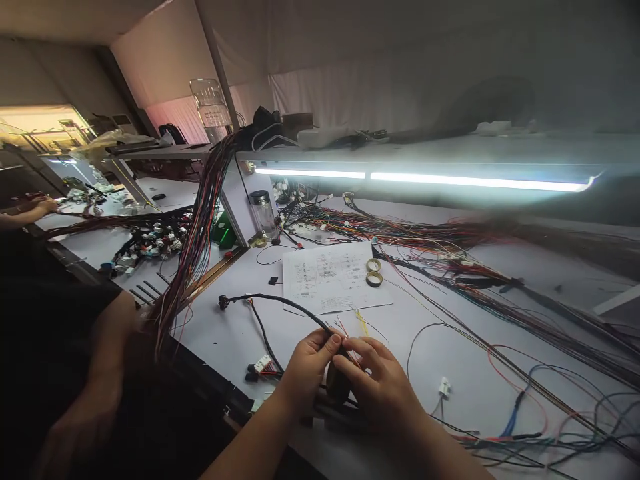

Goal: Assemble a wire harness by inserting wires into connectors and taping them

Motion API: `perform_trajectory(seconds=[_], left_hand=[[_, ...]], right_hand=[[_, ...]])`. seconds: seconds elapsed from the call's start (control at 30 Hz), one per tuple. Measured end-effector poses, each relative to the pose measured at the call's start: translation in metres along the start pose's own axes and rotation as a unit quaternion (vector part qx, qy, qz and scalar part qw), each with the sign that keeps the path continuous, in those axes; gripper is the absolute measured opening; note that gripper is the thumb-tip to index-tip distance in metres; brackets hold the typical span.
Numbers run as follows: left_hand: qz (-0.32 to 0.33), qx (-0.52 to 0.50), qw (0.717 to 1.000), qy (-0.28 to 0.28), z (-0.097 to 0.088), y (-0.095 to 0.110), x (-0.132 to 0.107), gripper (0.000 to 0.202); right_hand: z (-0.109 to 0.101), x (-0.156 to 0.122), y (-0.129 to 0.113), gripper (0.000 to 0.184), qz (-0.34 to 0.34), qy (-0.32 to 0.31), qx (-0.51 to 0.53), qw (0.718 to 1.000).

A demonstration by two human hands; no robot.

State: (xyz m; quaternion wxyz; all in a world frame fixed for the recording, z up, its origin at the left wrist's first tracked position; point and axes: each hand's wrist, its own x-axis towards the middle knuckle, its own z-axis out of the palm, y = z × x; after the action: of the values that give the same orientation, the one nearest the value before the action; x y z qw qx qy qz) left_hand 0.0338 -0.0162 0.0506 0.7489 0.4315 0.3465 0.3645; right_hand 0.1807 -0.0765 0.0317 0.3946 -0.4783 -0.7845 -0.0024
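Note:
My left hand (306,371) and my right hand (381,381) meet near the table's front edge, both with fingers closed. They pinch a black-sheathed cable (280,300) where thin red and yellow wires fan out of it. A dark roll, likely tape (337,387), sits between the two hands, partly hidden. The cable curves away left to a black connector (223,302). A branch runs down to white and black connectors (260,367) beside my left wrist.
A printed wiring sheet (333,277) lies beyond my hands, with two yellowish tape rings (373,272) on its right edge. Loose wire bundles (500,280) cover the right side. A thick hanging harness (197,227) is at left. Another person's arm (100,373) is lower left. A lit light bar (425,179) runs overhead.

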Motion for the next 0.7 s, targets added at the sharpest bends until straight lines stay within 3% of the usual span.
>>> perform_trajectory(seconds=[0.07, 0.13, 0.2, 0.27, 0.3, 0.37, 0.47, 0.53, 0.63, 0.7], left_hand=[[0.005, -0.016, 1.000, 0.014, -0.002, -0.005, 0.002, 0.024], [0.012, -0.030, 0.999, 0.024, -0.005, -0.010, 0.002, 0.024], [0.031, -0.027, 0.999, 0.028, -0.007, -0.014, 0.002, 0.021], [0.052, 0.000, 0.999, 0.008, -0.009, -0.014, 0.001, 0.020], [0.067, 0.022, 0.997, -0.010, -0.010, -0.013, 0.000, 0.019], [0.106, 0.071, 0.990, -0.054, -0.010, -0.008, 0.001, 0.018], [0.164, 0.147, 0.970, -0.101, -0.007, 0.000, 0.007, 0.019], [0.168, 0.208, 0.957, -0.109, -0.005, 0.002, 0.011, 0.022], [0.157, 0.252, 0.953, -0.057, -0.001, -0.002, 0.016, 0.025], [0.171, 0.252, 0.952, -0.011, 0.000, -0.006, 0.018, 0.026]], right_hand=[[-0.001, -0.006, 0.003, 0.038, 0.026, 0.010, 0.070, 0.997], [-0.006, -0.015, 0.004, 0.032, 0.139, 0.027, 0.164, 0.976], [-0.011, -0.020, 0.006, 0.030, 0.311, 0.039, 0.269, 0.911], [-0.014, -0.016, 0.010, 0.033, 0.465, 0.001, 0.362, 0.808], [-0.014, -0.011, 0.013, 0.032, 0.511, -0.033, 0.390, 0.765], [-0.010, 0.002, 0.022, 0.028, 0.543, -0.119, 0.398, 0.730], [-0.005, 0.021, 0.034, 0.040, 0.503, -0.223, 0.348, 0.759], [-0.006, 0.025, 0.036, 0.053, 0.469, -0.240, 0.338, 0.780], [-0.014, 0.014, 0.027, 0.047, 0.424, -0.152, 0.352, 0.821], [-0.018, 0.003, 0.017, 0.042, 0.364, -0.099, 0.332, 0.865]])
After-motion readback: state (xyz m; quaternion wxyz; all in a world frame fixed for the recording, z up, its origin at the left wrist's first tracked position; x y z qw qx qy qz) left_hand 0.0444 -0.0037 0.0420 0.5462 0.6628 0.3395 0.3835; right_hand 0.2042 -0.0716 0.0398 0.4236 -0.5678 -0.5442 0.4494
